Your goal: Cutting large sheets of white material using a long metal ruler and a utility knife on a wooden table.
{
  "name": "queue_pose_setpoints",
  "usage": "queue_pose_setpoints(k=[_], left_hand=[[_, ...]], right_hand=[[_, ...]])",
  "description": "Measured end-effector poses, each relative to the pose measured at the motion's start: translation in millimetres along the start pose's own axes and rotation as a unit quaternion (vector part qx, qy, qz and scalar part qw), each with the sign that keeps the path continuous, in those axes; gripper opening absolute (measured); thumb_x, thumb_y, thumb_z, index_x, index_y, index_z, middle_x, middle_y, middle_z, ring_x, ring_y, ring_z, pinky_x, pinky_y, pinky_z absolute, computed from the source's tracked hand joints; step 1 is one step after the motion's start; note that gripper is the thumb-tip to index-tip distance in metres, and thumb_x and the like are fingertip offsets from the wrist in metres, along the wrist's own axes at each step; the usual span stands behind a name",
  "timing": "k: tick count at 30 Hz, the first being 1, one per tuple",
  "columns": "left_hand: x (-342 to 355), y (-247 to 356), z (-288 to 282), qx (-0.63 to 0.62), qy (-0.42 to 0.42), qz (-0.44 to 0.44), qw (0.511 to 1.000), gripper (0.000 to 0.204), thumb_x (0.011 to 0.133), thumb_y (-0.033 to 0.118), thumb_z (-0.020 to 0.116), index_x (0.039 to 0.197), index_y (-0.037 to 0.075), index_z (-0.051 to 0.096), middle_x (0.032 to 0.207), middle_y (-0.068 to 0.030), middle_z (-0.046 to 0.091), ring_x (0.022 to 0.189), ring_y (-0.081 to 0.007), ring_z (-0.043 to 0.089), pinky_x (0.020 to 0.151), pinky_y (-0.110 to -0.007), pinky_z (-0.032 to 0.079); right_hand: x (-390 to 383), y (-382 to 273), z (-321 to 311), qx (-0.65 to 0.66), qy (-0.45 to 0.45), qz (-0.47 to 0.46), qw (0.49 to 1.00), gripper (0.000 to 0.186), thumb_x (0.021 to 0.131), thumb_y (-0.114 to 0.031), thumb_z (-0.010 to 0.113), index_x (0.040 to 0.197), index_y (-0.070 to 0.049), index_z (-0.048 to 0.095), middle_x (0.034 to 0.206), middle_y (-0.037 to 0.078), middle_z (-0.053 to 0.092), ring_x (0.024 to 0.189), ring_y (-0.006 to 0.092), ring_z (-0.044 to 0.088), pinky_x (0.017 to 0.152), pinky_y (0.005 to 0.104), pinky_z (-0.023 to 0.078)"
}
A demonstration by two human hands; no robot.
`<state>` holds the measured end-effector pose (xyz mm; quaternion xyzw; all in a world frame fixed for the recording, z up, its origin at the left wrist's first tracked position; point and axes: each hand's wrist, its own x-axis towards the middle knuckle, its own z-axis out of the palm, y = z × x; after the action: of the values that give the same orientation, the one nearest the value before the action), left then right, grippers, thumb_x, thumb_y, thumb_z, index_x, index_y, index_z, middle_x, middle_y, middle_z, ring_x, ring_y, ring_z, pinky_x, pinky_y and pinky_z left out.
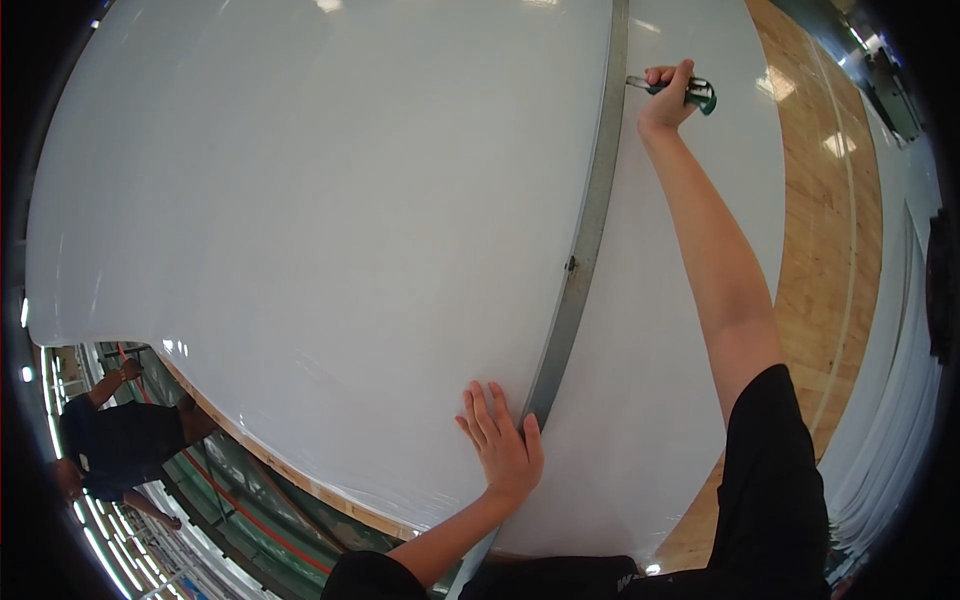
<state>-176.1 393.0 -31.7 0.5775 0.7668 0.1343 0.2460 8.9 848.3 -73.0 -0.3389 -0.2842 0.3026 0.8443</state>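
The fingers of your right hand (pixel 672 98) are closed around the green and silver handle of a knife (pixel 700 92), gripped at the far end of your reach. The knife lies crosswise, its blade side pointing left and its tip at the right edge of a long grey metal straightedge (pixel 590 210); whether the tip has entered the material cannot be told. The fingers of your left hand (pixel 508 460) are spread and hold nothing; the hand lies flat, near your body, with its thumb side over the straightedge and the other fingers on the surface to its left. The straightedge runs away from you, bowed by the lens, and bears a small dark fitting (pixel 571 264) near mid-length. Beneath it lies a broad, glossy white sheet (pixel 350 240), with the larger area left of the straightedge and a narrower band to the right. The sheet rests on a wooden desk (pixel 832 230), bare along the right side. Beyond that edge hang or lie pale folded layers (pixel 885 430); which, cannot be determined. At lower left, past the desk's edge, a co-worker (pixel 125 440) in dark clothing stands near a red-orange line (pixel 240 512).
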Motion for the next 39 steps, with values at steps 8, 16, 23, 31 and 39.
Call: queue_pose_setpoints(k=[8, 16, 23, 31, 39], left_hand=[[0.0, -0.4, 0.8, -0.002, -0.001, -0.005, 1.0, 0.062, 0.096, 0.031, 0.038, 0.143, -0.006, 0.022, 0.149, -0.0265, 0.013, 0.139, -0.0431, 0.007, 0.109, -0.059, 0.004], [0.5, 2.0, 1.2, 0.0, 0.027, -0.006, 1.0, 0.06, 0.097, 0.032, 0.037, 0.145, 0.001, 0.021, 0.151, -0.0239, 0.007, 0.14, -0.0435, 0.005, 0.109, -0.06, 0.004], [-0.3, 3.1, -1.8, 0.03, 0.014, 0.002, 0.999, 0.055, 0.098, 0.034, 0.033, 0.147, 0.01, 0.024, 0.152, -0.0208, 0.003, 0.14, -0.0441, 0.0, 0.109, -0.061, 0.003], [-1.5, -7.7, 4.6, -0.141, 0.08, 0.0, 0.987, 0.053, 0.099, 0.037, 0.027, 0.146, 0.012, 0.028, 0.154, -0.0154, 0.011, 0.142, -0.0392, 0.001, 0.108, -0.062, -0.003], [-0.3, -7.4, 9.8, -0.155, 0.138, -0.02, 0.978, 0.049, 0.099, 0.033, 0.026, 0.142, 0.013, 0.034, 0.151, -0.0091, 0.025, 0.143, -0.0341, 0.007, 0.108, -0.061, -0.005]], right_hand=[[-69.2, -42.5, -8.2, -0.033, -0.032, 0.024, 0.999, 0.045, 0.095, -0.036, 0.051, 0.063, -0.011, 0.033, 0.054, 0.001, 0.039, 0.054, 0.0117, 0.038, 0.057, 0.0267, 0.033], [-134.9, -84.1, -33.0, -0.062, -0.074, 0.042, 0.994, 0.043, 0.097, -0.037, 0.046, 0.066, -0.01, 0.034, 0.055, 0.004, 0.041, 0.056, 0.0152, 0.038, 0.069, 0.0338, 0.04], [-195.5, -128.7, -48.2, -0.046, -0.086, 0.07, 0.993, 0.041, 0.098, -0.035, 0.043, 0.067, -0.01, 0.034, 0.057, 0.005, 0.041, 0.059, 0.0169, 0.038, 0.069, 0.0341, 0.038], [-277.0, -183.5, -68.0, -0.044, -0.098, 0.097, 0.989, 0.036, 0.098, -0.028, 0.039, 0.068, -0.01, 0.033, 0.057, 0.004, 0.04, 0.061, 0.017, 0.037, 0.069, 0.0347, 0.037], [-348.7, -228.5, -74.4, -0.069, -0.06, 0.11, 0.99, 0.036, 0.099, -0.027, 0.038, 0.069, -0.009, 0.033, 0.059, 0.004, 0.04, 0.062, 0.0163, 0.037, 0.067, 0.033, 0.036]])
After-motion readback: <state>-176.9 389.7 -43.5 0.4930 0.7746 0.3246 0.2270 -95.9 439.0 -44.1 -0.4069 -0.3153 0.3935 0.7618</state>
